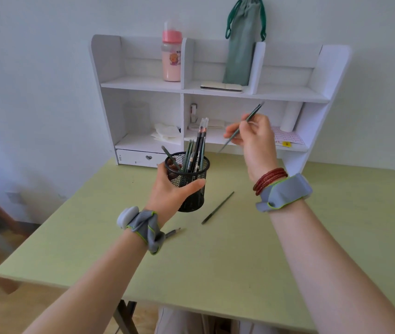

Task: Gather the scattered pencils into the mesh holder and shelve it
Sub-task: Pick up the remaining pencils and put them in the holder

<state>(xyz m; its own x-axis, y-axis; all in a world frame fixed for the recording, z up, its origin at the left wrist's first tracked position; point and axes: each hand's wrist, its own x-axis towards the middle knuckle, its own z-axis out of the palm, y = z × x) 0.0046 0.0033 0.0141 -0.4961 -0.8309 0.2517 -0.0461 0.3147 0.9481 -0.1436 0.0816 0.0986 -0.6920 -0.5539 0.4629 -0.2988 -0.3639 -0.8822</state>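
Observation:
My left hand (171,186) grips the black mesh holder (190,183) and holds it tilted above the green table (239,261). Several dark green and black pencils stand in the holder. To the right and a little higher, my right hand (251,136) pinches a thin green pencil (254,113) that slants up to the right, apart from the holder. One green pencil (217,208) lies on the table just right of the holder. Another short pencil (174,233) lies beside my left wrist, partly hidden by the wristband.
A white desk shelf (215,92) stands at the back of the table. It carries a pink bottle (171,59), a green drawstring pouch (242,44), a flat case, a paper roll and sticker sheets. A small drawer with a heart cutout (141,157) sits at its lower left.

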